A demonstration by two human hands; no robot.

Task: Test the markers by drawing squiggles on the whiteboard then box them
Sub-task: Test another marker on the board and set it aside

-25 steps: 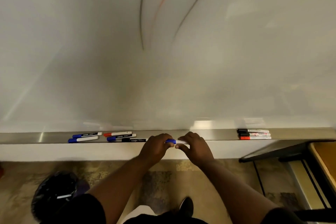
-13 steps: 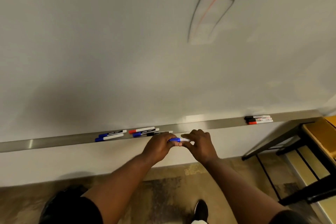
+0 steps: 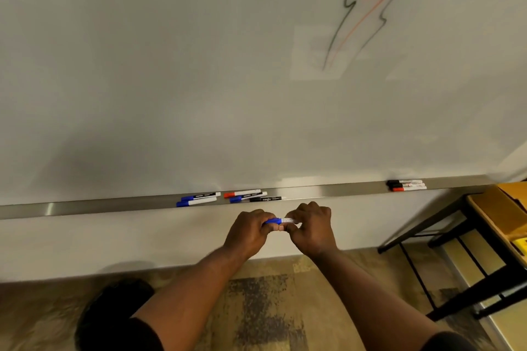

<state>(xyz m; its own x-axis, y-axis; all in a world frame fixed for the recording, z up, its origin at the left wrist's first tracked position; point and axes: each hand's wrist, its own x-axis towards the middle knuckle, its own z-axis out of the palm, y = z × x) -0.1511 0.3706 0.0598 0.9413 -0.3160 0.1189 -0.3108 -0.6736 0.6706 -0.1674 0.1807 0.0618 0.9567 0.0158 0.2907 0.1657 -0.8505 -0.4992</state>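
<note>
Blue markers [image 3: 199, 196], two of them, lie side by side on the metal ledge [image 3: 85, 206] under the whiteboard [image 3: 171, 65], up and to the left of the left hand [image 3: 248, 232]. A red marker [image 3: 242, 193], a third blue marker [image 3: 247, 196] and a black marker [image 3: 266, 199] lie close together on the ledge just above that hand. The left hand is curled round the blue cap end of the held marker [image 3: 281, 220], which lies level, below the ledge and apart from it. The right hand [image 3: 310, 229] pinches its white barrel, close beside the left hand. Up and to the right of the right hand, three more markers [image 3: 406, 185] lie bunched on the ledge, caps toward the left. High above that hand, black and red squiggles [image 3: 368, 8] run down the whiteboard. Farther right stands a wooden tabletop [image 3: 499, 216] on a black frame.
</note>
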